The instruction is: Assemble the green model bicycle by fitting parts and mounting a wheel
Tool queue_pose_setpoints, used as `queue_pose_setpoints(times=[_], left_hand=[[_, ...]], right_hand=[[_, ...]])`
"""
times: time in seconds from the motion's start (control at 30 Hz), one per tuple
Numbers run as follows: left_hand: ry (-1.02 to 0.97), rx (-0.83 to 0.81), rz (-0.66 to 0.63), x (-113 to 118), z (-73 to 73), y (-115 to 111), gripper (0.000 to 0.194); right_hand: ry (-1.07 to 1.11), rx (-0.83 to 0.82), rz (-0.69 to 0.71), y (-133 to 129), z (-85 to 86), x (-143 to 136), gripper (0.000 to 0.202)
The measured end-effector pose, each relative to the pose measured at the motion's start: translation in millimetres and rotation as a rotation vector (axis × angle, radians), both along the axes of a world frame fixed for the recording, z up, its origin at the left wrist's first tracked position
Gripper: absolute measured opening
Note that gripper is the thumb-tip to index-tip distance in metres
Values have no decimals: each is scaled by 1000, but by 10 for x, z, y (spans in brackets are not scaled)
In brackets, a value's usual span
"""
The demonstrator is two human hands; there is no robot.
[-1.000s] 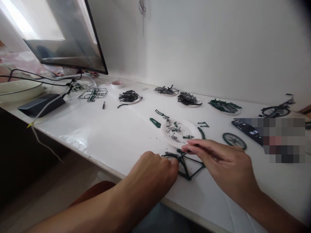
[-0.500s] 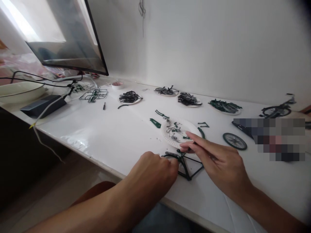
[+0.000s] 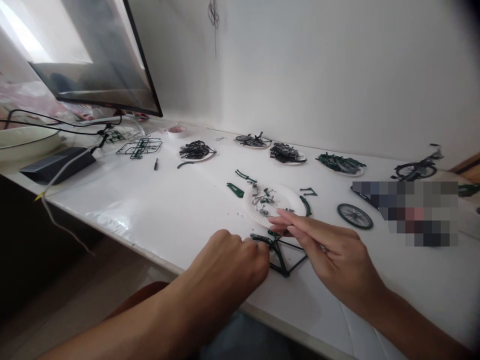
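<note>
A dark green model bicycle frame [image 3: 285, 256] lies on the white table [image 3: 180, 210] near its front edge. My left hand [image 3: 232, 257] is closed on the frame's left end. My right hand [image 3: 330, 250] reaches over the frame, its fingertips pinching at the frame's top next to a paper plate [image 3: 296, 202] that holds several small grey and green parts. Whether the fingers grip a separate small part is too small to tell.
A loose spoked wheel [image 3: 354, 216] lies right of the plate, small green parts [image 3: 237, 190] to its left. Further back stand plates of dark parts [image 3: 195, 150], green sprues [image 3: 139, 147], a finished model bicycle [image 3: 416, 169], a monitor [image 3: 93, 55] and a black box [image 3: 52, 165].
My right hand has slid left and slightly forward, its fingertips now at the plate's near edge above the frame. My left hand stays on the frame. The view shifted a little.
</note>
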State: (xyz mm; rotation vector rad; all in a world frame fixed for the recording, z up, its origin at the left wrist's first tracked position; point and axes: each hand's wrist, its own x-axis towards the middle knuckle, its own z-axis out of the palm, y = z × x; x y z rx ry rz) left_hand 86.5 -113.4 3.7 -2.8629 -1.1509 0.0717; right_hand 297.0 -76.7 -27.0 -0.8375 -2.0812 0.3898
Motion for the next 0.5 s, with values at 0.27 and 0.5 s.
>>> queue_pose_setpoints(times=[0.27, 0.5], left_hand=[[-41, 1, -17, -34, 72, 26, 21], [-74, -1, -46, -51, 20, 17, 21]], right_hand=[[65, -5, -195, 16, 19, -37, 13], [-14, -63, -46, 16, -32, 43, 41]])
